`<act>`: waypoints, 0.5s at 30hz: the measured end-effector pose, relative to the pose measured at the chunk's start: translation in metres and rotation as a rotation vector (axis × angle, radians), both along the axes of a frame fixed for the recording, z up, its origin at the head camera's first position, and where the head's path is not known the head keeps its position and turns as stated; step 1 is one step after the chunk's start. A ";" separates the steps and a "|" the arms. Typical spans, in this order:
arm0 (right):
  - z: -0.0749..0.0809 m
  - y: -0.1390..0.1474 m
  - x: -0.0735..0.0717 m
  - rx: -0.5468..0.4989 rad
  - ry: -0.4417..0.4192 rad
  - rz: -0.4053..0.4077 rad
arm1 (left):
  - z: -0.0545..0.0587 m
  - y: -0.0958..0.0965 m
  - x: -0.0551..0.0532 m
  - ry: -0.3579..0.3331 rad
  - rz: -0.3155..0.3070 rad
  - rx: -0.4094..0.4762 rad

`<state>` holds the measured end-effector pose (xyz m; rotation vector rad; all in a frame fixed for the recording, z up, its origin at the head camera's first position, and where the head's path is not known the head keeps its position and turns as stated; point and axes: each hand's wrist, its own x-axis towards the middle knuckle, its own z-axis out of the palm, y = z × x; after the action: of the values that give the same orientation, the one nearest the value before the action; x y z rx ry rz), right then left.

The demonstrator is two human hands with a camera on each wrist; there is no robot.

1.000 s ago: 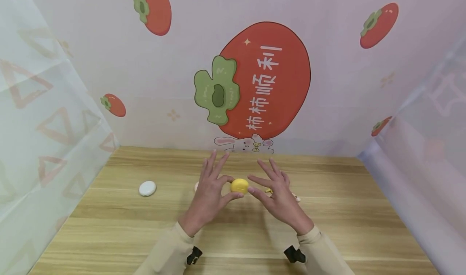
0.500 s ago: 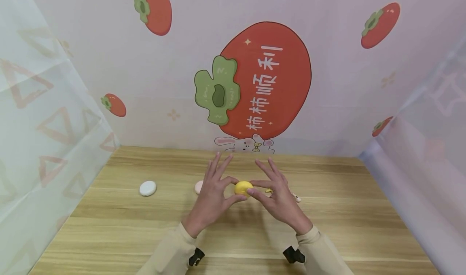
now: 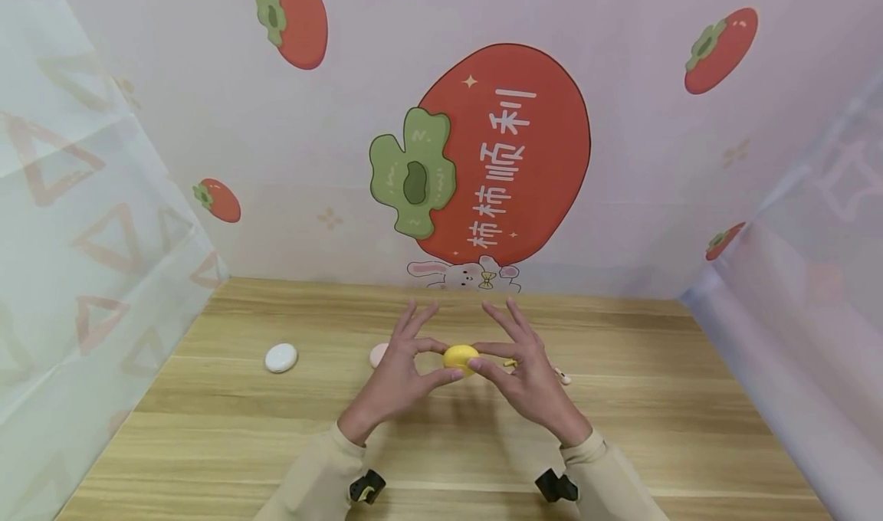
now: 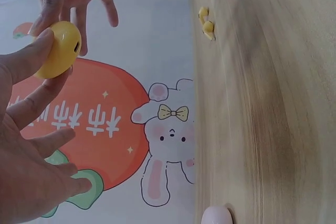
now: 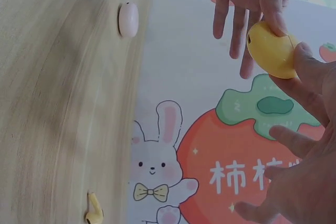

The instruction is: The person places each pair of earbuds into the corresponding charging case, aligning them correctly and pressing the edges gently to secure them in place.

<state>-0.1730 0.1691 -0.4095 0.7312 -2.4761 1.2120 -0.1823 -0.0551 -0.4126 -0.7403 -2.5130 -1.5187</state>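
Here, a glossy yellow oval case [image 5: 272, 51], dark-slotted, in the pinch of left fingers [image 3: 429, 345] and right fingers [image 3: 498, 348].

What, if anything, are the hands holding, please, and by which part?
A yellow earbud case: the left hand pinches its left side, the right hand its right side, each between thumb and index finger.

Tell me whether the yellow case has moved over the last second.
Yes: in the head view, the yellow case has shifted slightly right and down, judged against the printed rabbit.

Case [image 3: 458, 355] — between fingers [image 3: 498, 348], above table [image 3: 690, 406]
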 end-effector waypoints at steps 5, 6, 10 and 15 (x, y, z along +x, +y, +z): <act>0.001 -0.001 0.000 -0.009 -0.001 -0.001 | 0.000 -0.001 0.000 -0.013 -0.008 0.005; 0.002 -0.001 0.000 -0.013 0.003 -0.002 | 0.000 -0.001 0.000 -0.007 -0.009 0.004; 0.002 -0.001 0.000 -0.036 0.024 -0.013 | 0.000 0.000 0.000 0.047 -0.004 0.001; 0.003 -0.001 -0.002 -0.049 0.016 -0.030 | 0.000 0.002 0.000 0.124 0.011 -0.005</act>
<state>-0.1746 0.1684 -0.4067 0.6861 -2.4271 1.2464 -0.1821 -0.0535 -0.4129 -0.7936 -2.4282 -1.4170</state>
